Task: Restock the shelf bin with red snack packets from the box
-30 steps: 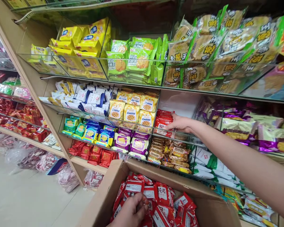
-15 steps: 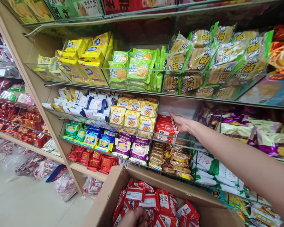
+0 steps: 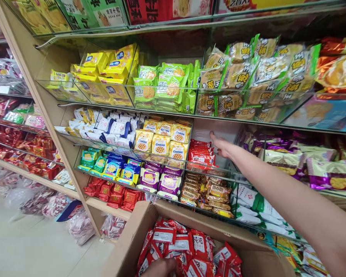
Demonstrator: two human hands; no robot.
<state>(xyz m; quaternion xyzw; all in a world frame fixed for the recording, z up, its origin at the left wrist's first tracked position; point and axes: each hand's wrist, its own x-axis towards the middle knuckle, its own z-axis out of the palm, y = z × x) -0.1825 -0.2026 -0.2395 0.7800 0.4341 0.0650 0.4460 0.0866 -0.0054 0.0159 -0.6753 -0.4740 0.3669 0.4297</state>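
My right hand (image 3: 221, 146) reaches into a shelf compartment, just right of a stack of red packets (image 3: 201, 154). Its fingers are apart and hold nothing that I can see. Low in the view, my left hand (image 3: 161, 267) is inside an open cardboard box (image 3: 137, 221), over loose red packets (image 3: 182, 244). The fingers of that hand are dark and partly hidden, so its grip cannot be made out.
Yellow cookie packets (image 3: 160, 144) stand left of the red stack, and brown-gold packets (image 3: 219, 192) lie below it. Purple packets (image 3: 331, 173) fill the right side. A glass shelf edge (image 3: 173, 114) runs above my right hand. Bagged goods (image 3: 80, 227) rest on the floor.
My right hand has moved slightly away from the red stack, its fingers now off the packets. My left hand has shifted a little lower in the box.
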